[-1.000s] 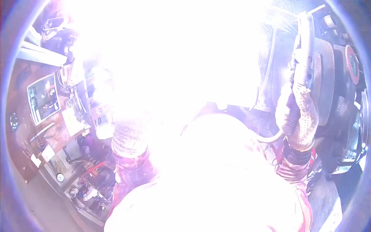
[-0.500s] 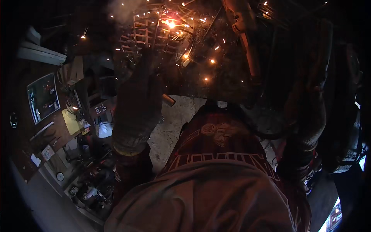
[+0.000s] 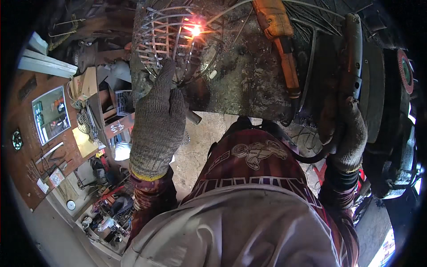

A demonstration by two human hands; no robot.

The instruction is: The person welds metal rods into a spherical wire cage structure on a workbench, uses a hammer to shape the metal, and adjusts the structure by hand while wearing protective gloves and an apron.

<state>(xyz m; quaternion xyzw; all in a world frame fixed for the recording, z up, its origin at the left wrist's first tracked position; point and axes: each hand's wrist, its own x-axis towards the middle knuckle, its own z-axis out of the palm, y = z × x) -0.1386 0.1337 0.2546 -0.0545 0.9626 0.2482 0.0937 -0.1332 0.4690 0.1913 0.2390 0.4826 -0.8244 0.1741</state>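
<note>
My left hand, in a grey knit glove with a yellow cuff, reaches to the near side of a round metal basket frame of rods and strips. Its index finger lies stretched against the frame; the other fingers curl out of sight, apparently gripping it. A red-orange spot glows on the frame's right part. My right hand, gloved too, is closed around a welding electrode holder. From the holder's far end a thin electrode, bowed in this view, runs left toward the glowing spot. A black cable hangs below this hand.
On the dark metal table lie an orange angle grinder, a small whitish piece and several thin rods. At left stands a brown board with tools. A red-rimmed disc is at far right.
The shower of sparks and the smoke are gone, leaving one glowing spot, and the whole picture is brighter. My right hand with the electrode holder has shifted somewhat left; my left hand stays put.
</note>
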